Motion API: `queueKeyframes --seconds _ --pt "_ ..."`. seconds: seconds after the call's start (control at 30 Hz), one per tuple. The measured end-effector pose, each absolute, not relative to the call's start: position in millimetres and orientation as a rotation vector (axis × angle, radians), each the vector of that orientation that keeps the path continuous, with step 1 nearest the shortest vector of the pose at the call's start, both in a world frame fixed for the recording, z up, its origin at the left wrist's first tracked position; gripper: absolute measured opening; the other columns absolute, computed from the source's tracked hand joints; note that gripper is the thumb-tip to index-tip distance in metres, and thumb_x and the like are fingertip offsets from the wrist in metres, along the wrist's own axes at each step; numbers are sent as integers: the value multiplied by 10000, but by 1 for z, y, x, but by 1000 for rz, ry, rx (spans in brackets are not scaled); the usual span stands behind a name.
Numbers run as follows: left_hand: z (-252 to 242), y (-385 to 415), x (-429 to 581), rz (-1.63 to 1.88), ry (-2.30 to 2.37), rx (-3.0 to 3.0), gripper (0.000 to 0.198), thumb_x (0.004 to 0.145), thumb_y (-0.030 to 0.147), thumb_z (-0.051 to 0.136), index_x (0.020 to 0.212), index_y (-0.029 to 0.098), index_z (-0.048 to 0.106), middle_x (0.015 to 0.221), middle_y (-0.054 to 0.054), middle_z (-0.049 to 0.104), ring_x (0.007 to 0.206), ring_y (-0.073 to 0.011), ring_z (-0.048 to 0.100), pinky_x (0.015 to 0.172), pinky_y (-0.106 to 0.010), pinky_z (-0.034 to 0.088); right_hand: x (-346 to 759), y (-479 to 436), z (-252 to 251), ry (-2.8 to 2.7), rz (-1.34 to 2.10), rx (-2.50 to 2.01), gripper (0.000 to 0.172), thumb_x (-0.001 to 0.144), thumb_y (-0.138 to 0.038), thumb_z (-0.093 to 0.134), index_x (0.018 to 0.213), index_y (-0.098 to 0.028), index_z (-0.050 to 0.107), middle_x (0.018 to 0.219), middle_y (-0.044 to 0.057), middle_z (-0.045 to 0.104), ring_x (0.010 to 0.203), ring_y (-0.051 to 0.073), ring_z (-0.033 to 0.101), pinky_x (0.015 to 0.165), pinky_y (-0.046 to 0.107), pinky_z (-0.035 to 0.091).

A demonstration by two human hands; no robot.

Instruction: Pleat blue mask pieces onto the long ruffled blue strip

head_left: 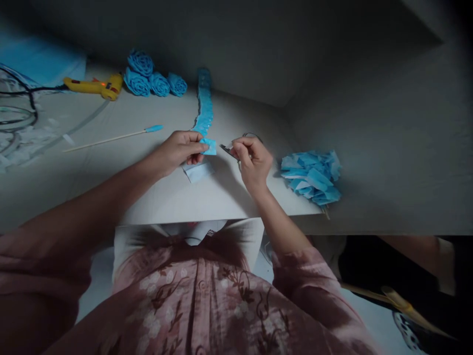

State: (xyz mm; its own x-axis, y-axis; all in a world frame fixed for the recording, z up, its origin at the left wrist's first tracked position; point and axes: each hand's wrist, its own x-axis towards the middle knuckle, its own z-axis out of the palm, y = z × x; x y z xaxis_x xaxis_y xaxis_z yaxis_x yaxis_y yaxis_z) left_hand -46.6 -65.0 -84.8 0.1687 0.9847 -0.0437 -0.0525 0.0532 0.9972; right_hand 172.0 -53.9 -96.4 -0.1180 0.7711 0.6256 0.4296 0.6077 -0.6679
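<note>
My left hand is closed, pinching a small folded piece of blue paper between thumb and fingers. Just to its right, my right hand grips a pair of small dark scissors, whose tips point at the paper without touching it. The fingers partly cover the handles. Under my left hand a pale folded paper piece lies on the table. A ruffled blue paper strip runs back from behind my left fingers.
A yellow glue gun with a lit orange light lies at the back left, beside several rolled blue paper roses. A blue-tipped stick rests nearby. A blue paper bunch sits at right. Another person's arm shows lower right.
</note>
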Motion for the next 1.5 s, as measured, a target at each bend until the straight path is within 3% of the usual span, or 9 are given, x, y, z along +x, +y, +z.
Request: queueKeyframes --seconds 0.17,0.33,0.5,0.67,0.83,1.1,1.5 --pt "-76 -69 -45 984 1060 1241 240 884 158 796 724 172 617 546 15 610 462 -63 490 467 -188 335 166 -61 -101 -1760 191 -758 410 1060 -609 625 985 -255 817 789 0 769 676 148 732 733 329 621" --pt "-74 -70 -46 959 1069 1291 257 908 146 776 725 170 598 545 27 600 454 -54 470 465 -176 337 154 -63 -108 -1525 554 -775 366 997 -601 720 982 -243 795 699 -40 738 571 102 691 568 240 578" --pt "-75 -69 -45 955 1061 1310 267 918 126 743 705 168 588 534 28 599 440 -51 453 459 -172 342 148 -67 -113 -1451 711 -796 339 973 -566 763 939 -229 772 806 -15 793 696 124 763 683 263 636" --pt "-75 -69 -46 954 1054 1319 287 919 117 757 697 167 581 534 29 596 437 -50 466 453 -171 340 153 -73 -112 -1651 238 -741 242 1050 -460 714 972 -246 797 892 2 834 828 151 800 781 294 628" --pt "-76 -68 -45 964 1057 1333 280 917 82 741 700 166 586 520 37 582 441 -52 482 455 -166 346 152 -73 -112 -1786 -139 -552 158 1082 -333 693 990 -245 787 891 2 845 855 166 755 831 337 556" --pt "-78 -70 -44 992 1029 1331 241 914 65 712 718 161 610 528 29 592 453 -53 493 456 -164 346 150 -66 -116 -1852 -307 -669 314 1128 -427 598 962 -251 799 894 15 833 887 180 722 894 375 482" --pt "-81 -68 -45 989 987 1352 210 899 152 767 751 162 618 547 30 600 466 -58 516 463 -156 370 153 -58 -121 -1940 -327 -691 310 1131 -412 580 992 -277 822 926 30 798 973 210 656 989 410 414"
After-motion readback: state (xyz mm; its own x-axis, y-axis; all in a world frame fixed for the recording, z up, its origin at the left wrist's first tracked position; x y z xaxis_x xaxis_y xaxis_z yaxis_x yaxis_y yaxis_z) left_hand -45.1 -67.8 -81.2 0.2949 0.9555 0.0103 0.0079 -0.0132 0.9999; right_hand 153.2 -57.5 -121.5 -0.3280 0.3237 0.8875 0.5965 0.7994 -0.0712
